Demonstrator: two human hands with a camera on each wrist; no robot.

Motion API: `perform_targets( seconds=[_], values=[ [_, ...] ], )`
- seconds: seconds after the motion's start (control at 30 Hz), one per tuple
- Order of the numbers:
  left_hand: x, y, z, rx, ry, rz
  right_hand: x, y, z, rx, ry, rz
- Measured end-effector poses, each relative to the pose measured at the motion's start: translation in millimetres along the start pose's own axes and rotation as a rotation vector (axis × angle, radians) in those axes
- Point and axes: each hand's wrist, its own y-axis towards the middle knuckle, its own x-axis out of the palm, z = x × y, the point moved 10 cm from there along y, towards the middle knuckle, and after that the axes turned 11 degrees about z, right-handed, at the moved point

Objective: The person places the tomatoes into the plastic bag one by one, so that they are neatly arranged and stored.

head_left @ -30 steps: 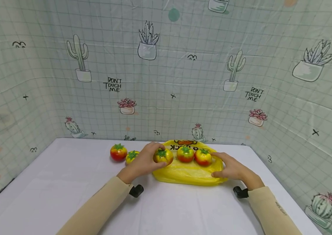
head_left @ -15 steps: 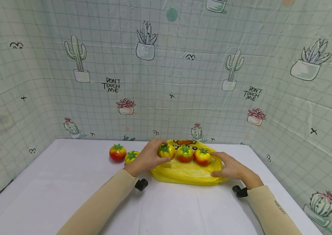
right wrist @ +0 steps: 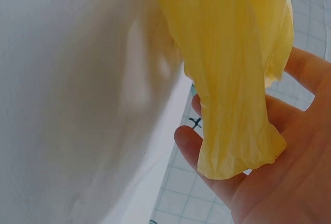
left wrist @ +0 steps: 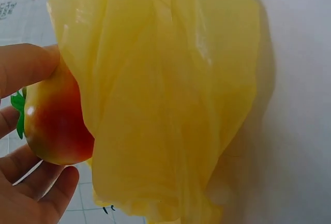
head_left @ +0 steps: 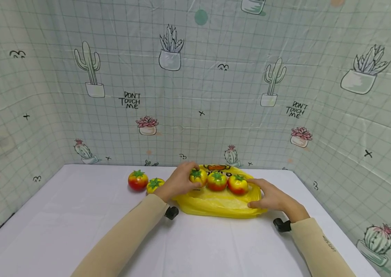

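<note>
A yellow plastic bag point(head_left: 216, 206) lies flat near the back of the table. My left hand point(head_left: 180, 181) grips a glossy yellow-red tomato point(head_left: 198, 177) at the bag's left side, thumb on one side and fingers on the other. Right beside it on the bag sit a second tomato point(head_left: 217, 181) and a third tomato point(head_left: 238, 184). At the bag's right end is my right hand point(head_left: 271, 197), its fingers spread and loosely bent, index fingertip right at the third tomato. In the right wrist view, the bag's end point(right wrist: 232, 131) hangs in front of these fingers and partly hides them.
Left of my left hand stand a red tomato point(head_left: 138, 180) and a yellow tomato point(head_left: 155, 186), the latter partly behind my wrist. A white cloth covers the table point(head_left: 216, 246). Printed cactus sheeting point(head_left: 181, 88) walls in the back and sides.
My left hand has moved right and slightly back with its tomato, bringing it up against the middle one. My right hand has stayed at the bag's right end.
</note>
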Motion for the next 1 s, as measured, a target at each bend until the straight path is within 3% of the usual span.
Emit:
perform_targets(
  seconds=[0.27,0.5,1.0],
  values=[
    [1.8,7.4,-8.0,-0.027,0.017,0.021,-1.1,-0.2,-1.3,0.002,-0.008,0.001],
    [8.6,9.1,-13.5,-0.079,0.039,0.002,-1.1,-1.1,-1.5,0.007,0.000,-0.002],
    [19.3,13.9,-13.8,-0.067,0.088,-0.015,-2.6,-1.3,-2.7,0.008,0.004,-0.002]
  ],
)
